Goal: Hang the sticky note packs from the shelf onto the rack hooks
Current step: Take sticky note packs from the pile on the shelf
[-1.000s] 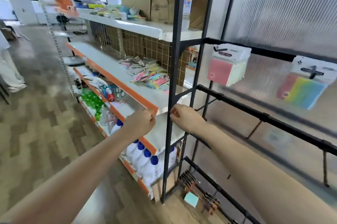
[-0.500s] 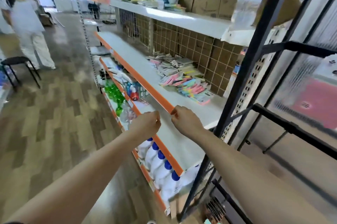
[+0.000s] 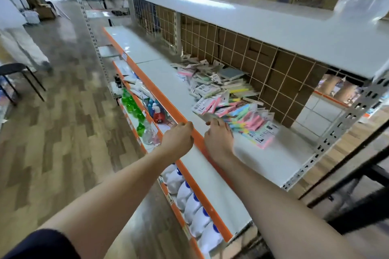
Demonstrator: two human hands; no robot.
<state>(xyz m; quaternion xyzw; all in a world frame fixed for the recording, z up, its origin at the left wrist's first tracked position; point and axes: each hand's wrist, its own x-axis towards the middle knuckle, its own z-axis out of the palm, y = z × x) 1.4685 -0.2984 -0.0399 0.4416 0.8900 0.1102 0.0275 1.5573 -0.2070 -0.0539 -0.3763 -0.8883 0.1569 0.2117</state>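
The right hand (image 3: pixel 219 135) reaches over the orange front edge (image 3: pixel 197 142) of the white shelf (image 3: pixel 168 88), its fingers curled down onto the nearest of the sticky note packs (image 3: pixel 229 100); whether it has closed on one or only touches it I cannot tell, since the back of the hand hides the fingertips. The left hand (image 3: pixel 179 137) is on the aisle side of that orange edge, loosely clenched with nothing visible in it, its knuckles touching or just above the lip.

The packs lie in a loose heap toward the back of the shelf, against the wire grid panel (image 3: pixel 252 52), pink, yellow, green and blue with white header cards. In front of the heap, between it and the orange edge, the shelf surface is bare, and it is bare again farther along, away from the hands. The upper shelf (image 3: pixel 263 18) overhangs the heap, leaving a low gap above it.

Below the orange edge, white bottles with blue caps (image 3: pixel 193 201) and green bottles (image 3: pixel 132 105) are partly covered by the shelf lip and the left forearm. The black rack bars (image 3: pixel 362 178) beyond the shelf's end post are cut off by the frame and blurred; their hooks cannot be made out.

On the aisle side runs an open wood-pattern floor (image 3: pixel 52 132), with a black stool (image 3: pixel 16 73) well away from the shelf.
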